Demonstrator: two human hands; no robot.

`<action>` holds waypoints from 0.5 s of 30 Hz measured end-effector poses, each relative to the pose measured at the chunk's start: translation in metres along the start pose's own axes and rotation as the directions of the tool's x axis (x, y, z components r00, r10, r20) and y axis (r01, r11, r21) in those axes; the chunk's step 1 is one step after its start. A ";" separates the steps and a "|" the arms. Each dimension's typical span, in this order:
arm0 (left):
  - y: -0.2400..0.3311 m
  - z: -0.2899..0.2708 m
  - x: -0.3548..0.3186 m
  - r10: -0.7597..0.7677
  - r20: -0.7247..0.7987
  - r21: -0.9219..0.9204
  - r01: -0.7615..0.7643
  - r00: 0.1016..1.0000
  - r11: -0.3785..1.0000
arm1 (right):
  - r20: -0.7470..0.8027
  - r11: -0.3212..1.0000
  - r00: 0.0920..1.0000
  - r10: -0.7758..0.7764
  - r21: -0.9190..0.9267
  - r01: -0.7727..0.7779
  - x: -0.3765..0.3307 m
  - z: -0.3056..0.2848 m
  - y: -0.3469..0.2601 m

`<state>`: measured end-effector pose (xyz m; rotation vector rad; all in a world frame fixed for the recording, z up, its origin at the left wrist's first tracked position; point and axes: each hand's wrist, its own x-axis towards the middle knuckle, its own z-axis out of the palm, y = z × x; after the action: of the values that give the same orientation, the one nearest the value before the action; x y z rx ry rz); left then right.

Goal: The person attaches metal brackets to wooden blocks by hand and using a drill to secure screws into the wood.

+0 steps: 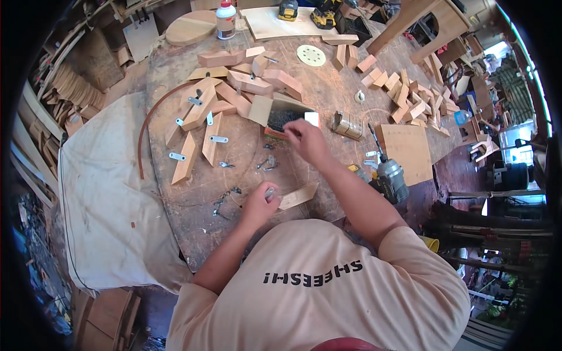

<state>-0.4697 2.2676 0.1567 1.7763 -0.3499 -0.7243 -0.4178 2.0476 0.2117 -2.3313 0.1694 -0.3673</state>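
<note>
My left hand (260, 203) is closed around a small metal bracket (269, 192), of which one rounded end shows. Against that hand lies a short wood block (300, 196) with slanted ends. Over the near edge of an opened cardboard box (259, 109) of dark screws (282, 120) is my right hand (305, 140), its fingers pinched together; whatever sits between them is too small to make out. Small piles of dark screws (268, 162) lie between the hands and the box. To the left, metal brackets (218, 139) rest on or beside several angled wood blocks (185, 159).
A power drill (391, 178) stands right of my right forearm, near a wooden board (404, 153). A metal tin (349, 126) sits right of the box. Cut blocks (410, 102) are heaped at the far right. A glue bottle (226, 20) and a sanding disc (311, 55) are farther back.
</note>
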 end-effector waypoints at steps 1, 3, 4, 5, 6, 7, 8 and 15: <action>0.007 -0.001 -0.003 0.027 0.000 0.170 -0.027 1.000 0.985 | -0.032 0.992 0.996 -0.088 -0.099 0.084 0.011 0.000 0.006; 0.010 -0.002 -0.007 0.053 0.007 0.339 -0.052 0.999 0.939 | 0.087 0.979 0.994 -0.071 -0.186 0.087 0.030 0.002 0.028; 0.010 -0.003 -0.007 0.117 0.034 0.409 -0.121 0.993 0.905 | 0.201 0.956 0.978 -0.046 -0.274 0.101 0.038 0.002 0.033; 0.009 -0.004 -0.008 0.179 0.066 0.474 -0.189 0.982 0.860 | 0.197 0.957 0.979 -0.045 -0.273 0.099 0.043 0.004 0.037; 0.008 -0.006 -0.010 0.182 0.072 0.477 -0.194 0.981 0.857 | 0.310 0.947 0.951 0.022 -0.311 0.079 0.046 0.007 0.040; 0.007 -0.005 -0.006 0.202 0.075 0.492 -0.212 0.977 0.844 | 0.401 0.932 0.910 0.102 -0.359 0.053 0.051 0.004 0.046; 0.009 -0.002 -0.003 0.231 0.090 0.506 -0.244 0.969 0.827 | 0.424 0.930 0.903 0.068 -0.354 0.096 0.056 0.002 0.057; -0.015 0.002 0.009 0.183 0.108 0.453 -0.213 0.977 0.866 | 0.250 0.960 0.965 -0.074 -0.243 0.137 0.060 0.060 0.095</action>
<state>-0.4657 2.2661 0.1394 2.1274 -0.7910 -0.5772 -0.3431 2.0071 0.1163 -2.6275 -0.0287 -0.1173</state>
